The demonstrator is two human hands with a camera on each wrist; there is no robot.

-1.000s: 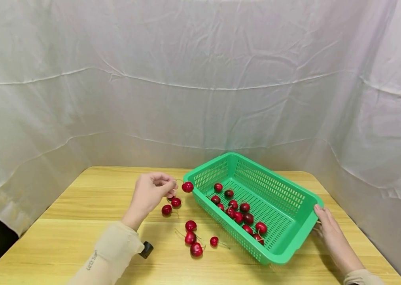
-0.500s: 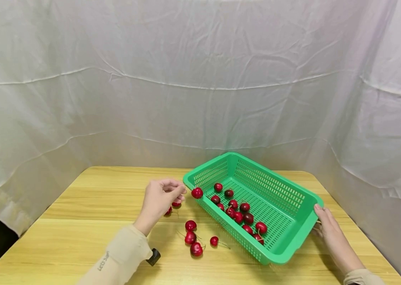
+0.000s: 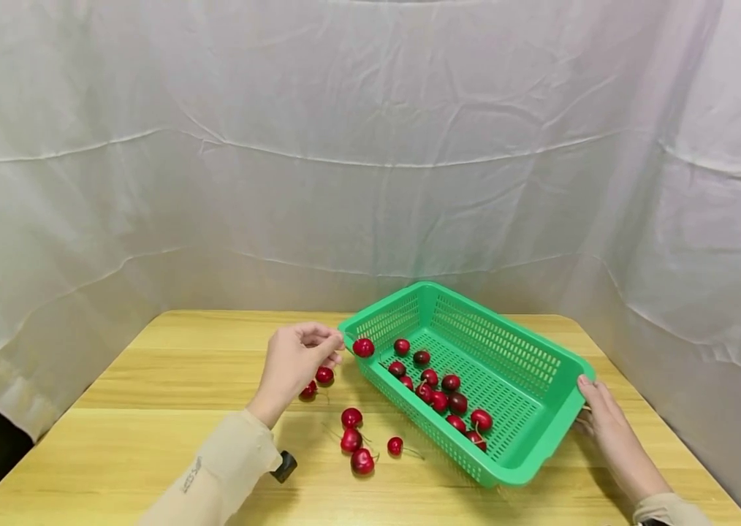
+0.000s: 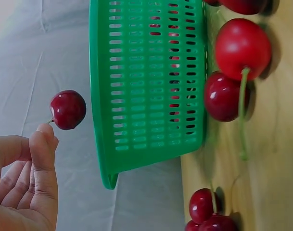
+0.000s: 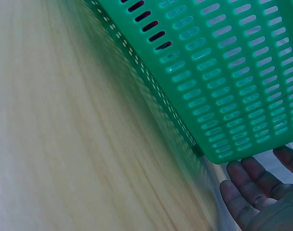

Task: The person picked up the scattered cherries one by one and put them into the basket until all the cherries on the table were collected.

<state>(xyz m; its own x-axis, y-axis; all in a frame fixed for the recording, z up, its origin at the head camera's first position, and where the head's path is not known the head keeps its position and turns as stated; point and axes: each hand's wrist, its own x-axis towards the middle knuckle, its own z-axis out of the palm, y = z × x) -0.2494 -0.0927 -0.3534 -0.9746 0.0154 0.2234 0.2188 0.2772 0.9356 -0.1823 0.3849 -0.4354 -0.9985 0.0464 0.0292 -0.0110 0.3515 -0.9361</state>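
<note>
My left hand point(image 3: 298, 365) pinches a red cherry point(image 3: 363, 348) by its stem, held up at the near left rim of the green plastic basket point(image 3: 541, 467). In the left wrist view that cherry point(image 4: 68, 109) hangs just beyond the thumb and fingertip, apart from the basket wall point(image 4: 136, 96). On the right, my right hand point(image 3: 614, 431) grips the basket's end, thumb over the rim; in the right wrist view the fingers point(image 5: 252, 178) lie against its outer side. Inside the basket, several cherries point(image 3: 439, 401) are gathered toward the near side.
Loose cherries point(image 3: 351, 440) with stems lie on the wooden table point(image 3: 180, 409) left of the basket, several in all. Two more cherries point(image 3: 324, 375) lie under the left hand. Pale cloth point(image 3: 370, 204) hangs behind the table.
My left hand has moved right with the cherry, bringing it to the basket's rim, then rises slightly. The right hand keeps its grip; the basket has hardly moved.
</note>
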